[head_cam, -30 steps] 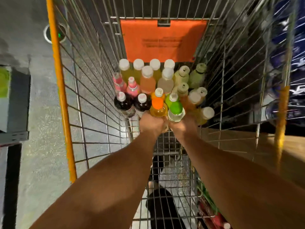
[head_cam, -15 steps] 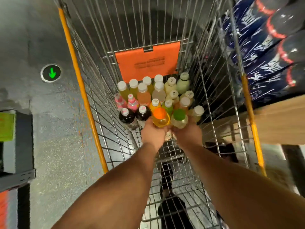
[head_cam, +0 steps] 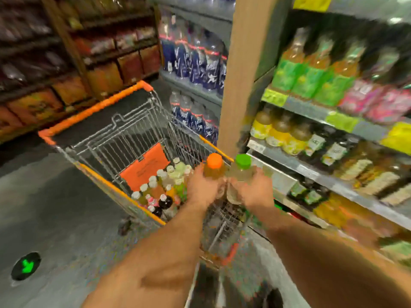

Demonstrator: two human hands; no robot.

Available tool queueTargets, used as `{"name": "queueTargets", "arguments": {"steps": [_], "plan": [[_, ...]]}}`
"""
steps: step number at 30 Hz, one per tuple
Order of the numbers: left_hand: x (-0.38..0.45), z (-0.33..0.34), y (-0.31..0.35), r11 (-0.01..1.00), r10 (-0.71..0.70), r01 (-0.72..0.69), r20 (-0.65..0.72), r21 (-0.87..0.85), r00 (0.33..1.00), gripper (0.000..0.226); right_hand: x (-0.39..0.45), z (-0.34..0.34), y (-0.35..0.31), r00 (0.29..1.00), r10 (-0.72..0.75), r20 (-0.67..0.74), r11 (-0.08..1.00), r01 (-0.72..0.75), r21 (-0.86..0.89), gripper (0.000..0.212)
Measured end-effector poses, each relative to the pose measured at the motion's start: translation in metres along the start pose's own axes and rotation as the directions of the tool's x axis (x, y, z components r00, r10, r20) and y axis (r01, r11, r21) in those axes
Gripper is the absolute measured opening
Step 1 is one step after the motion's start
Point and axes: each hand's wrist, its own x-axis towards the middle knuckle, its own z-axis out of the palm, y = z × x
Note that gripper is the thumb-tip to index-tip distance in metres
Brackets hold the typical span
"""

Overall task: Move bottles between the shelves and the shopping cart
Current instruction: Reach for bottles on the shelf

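Tall grey metal store shelves (head_cam: pixel 311 167) on the right carry blurred rows of amber, yellow and dark plastic drink bottles, and beside them stands the silver wire shopping cart with orange plastic rim trim (head_cam: pixel 97 110), its mesh basket holding an orange placard and a cluster of upright, mostly white-capped bottles (head_cam: pixel 164 187). Above the cart's near end, just before the shelves, the left hand (head_cam: pixel 203 188) grips the amber bottle with the round orange cap (head_cam: pixel 214 166) and the right hand (head_cam: pixel 255 190) grips the pale clear bottle with the green cap (head_cam: pixel 242 167), fingers curled around each, the two bottles side by side.

Grey speckled floor (head_cam: pixel 55 207) with a round green arrow marker (head_cam: pixel 26 266) set in it. Wooden pillar (head_cam: pixel 242 70) on the right, dim lighting overall.
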Motion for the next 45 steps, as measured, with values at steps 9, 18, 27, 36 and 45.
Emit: {"name": "queueTargets", "arguments": {"steps": [9,18,27,36,45], "plan": [[-0.107,0.103,0.088,0.942,0.273,-0.314,0.269,0.119,0.924,0.035,-0.069,-0.184,0.065,0.923,0.178,-0.34,0.984,-0.16,0.083,0.05],[-0.232,0.242,0.122,0.89,0.319,-0.44,0.529,0.117,0.786,0.041,-0.165,-0.341,0.168,0.746,0.347,-0.568,0.935,-0.322,0.148,0.041],[-0.345,0.342,0.142,0.863,0.341,-0.5,0.653,0.067,0.676,0.045,-0.228,-0.446,0.249,0.71,0.311,-0.631,0.928,-0.37,0.042,0.05],[-0.39,0.434,0.139,0.9,0.257,-0.429,0.694,0.082,0.672,0.045,-0.234,-0.514,0.33,0.734,0.293,-0.613,0.932,-0.362,0.011,0.053],[-0.344,0.543,0.161,0.897,0.23,-0.427,0.707,0.113,0.669,0.051,-0.148,-0.55,0.396,0.729,0.353,-0.586,0.922,-0.377,0.087,0.05]]}}
